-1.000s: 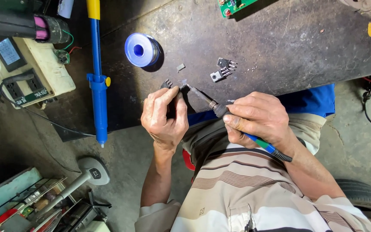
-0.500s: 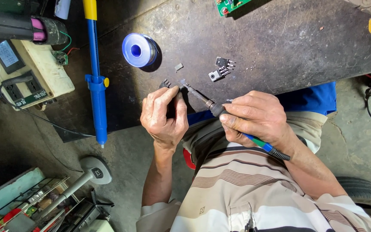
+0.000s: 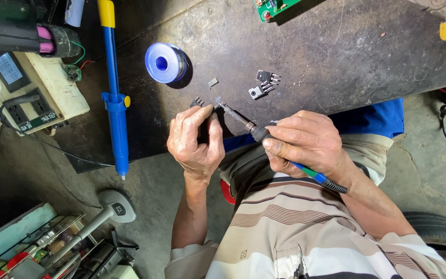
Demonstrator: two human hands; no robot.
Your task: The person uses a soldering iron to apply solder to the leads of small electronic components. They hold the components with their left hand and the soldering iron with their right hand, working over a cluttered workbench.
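My right hand [image 3: 303, 142] grips a soldering iron [image 3: 254, 132] with a blue-green handle; its tip points left and meets a small dark component [image 3: 198, 102] at the near edge of the dark workbench [image 3: 336, 57]. My left hand [image 3: 196, 139] pinches that component, thumb and fingers closed around it. A little above the tip lies a small grey chip [image 3: 213, 81], and two black three-legged transistors [image 3: 262, 85] lie to the right of it.
A blue spool of solder wire [image 3: 165, 63] stands left of the work. A blue and yellow desoldering pump [image 3: 113, 88] lies along the bench's left side. A green circuit board [image 3: 277, 6] sits at the far edge. A beige power strip [image 3: 37, 98] and tools are at the left.
Both hands stay at the bench edge with the iron tip on the component; they have barely moved.
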